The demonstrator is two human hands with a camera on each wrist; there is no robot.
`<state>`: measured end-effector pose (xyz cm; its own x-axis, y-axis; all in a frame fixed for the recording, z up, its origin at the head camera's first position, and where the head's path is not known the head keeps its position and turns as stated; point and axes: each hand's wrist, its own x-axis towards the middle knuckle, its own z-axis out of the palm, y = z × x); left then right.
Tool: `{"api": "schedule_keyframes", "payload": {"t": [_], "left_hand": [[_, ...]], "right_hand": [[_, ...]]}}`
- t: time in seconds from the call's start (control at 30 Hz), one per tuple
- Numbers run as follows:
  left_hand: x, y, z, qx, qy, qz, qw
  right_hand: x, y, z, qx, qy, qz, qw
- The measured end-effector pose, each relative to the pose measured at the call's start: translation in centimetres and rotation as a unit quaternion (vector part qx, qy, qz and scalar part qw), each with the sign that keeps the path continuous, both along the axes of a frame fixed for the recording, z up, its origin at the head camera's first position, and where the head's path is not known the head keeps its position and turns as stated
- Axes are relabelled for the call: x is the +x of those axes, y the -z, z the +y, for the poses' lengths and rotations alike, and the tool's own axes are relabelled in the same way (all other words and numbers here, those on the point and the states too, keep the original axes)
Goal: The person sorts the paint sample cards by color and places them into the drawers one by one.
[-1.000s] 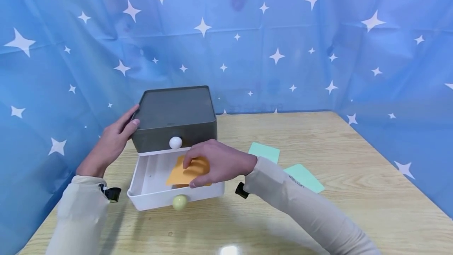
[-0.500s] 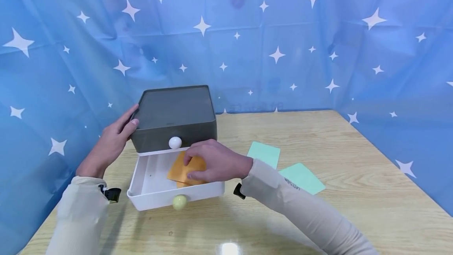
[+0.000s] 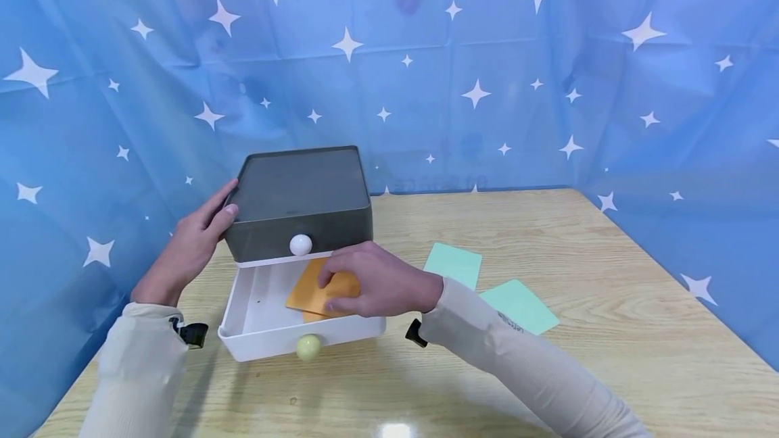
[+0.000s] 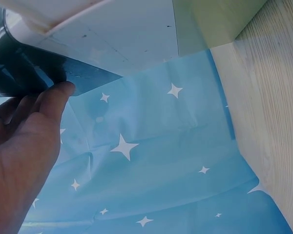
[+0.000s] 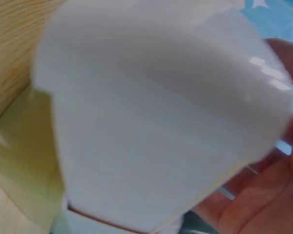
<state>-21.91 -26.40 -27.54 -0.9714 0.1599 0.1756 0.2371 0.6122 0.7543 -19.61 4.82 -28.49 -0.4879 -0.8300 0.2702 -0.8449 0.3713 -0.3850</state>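
Note:
My left hand (image 3: 191, 249) lies against the left side of a dark grey drawer box (image 3: 304, 188), its thumb at the front top corner. In the left wrist view, the fingertips of the left hand (image 4: 34, 122) touch the box's glossy dark side. The lower white drawer (image 3: 249, 309) is pulled out and has a pale green knob (image 3: 308, 347). Inside it, orange cards (image 3: 307, 293) lie overlapping at the right. My right hand (image 3: 383, 279) is over these cards, thumb and index finger apart, and the remaining fingertips are hidden. The drawer wall (image 5: 161, 122) blocks most of the right wrist view.
Two mint-green cards (image 3: 520, 306) lie on the wooden table (image 3: 608, 330) right of the box, near the right forearm. A white knob (image 3: 301, 245) marks the upper drawer front. A blue curtain with white stars (image 3: 426, 73) hangs behind the table.
The orange card under my right hand has settled lower and further back in the drawer, with another orange edge showing beneath. My left hand and the box have stayed put.

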Motion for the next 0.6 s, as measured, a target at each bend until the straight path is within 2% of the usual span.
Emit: {"api": "schedule_keyframes", "payload": {"t": [0.2,0.43,0.53,0.6], "left_hand": [[0.1,0.0,0.0,0.0,0.001,0.003,1.0],[0.1,0.0,0.0,-0.002,-0.001,0.011,0.9999],[0.0,-0.1,0.0,-0.004,-0.003,0.009,0.9999],[0.0,-0.1,0.0,-0.004,-0.001,0.007,1.0]], "right_hand": [[1.8,-1.2,0.0,-0.012,-0.026,0.021,0.999],[4.9,-2.0,0.0,-0.029,-0.086,0.098,0.991],[6.4,-2.0,-0.1,-0.016,-0.09,0.124,0.988],[7.4,-1.8,-0.1,0.01,-0.076,0.138,0.987]]}}
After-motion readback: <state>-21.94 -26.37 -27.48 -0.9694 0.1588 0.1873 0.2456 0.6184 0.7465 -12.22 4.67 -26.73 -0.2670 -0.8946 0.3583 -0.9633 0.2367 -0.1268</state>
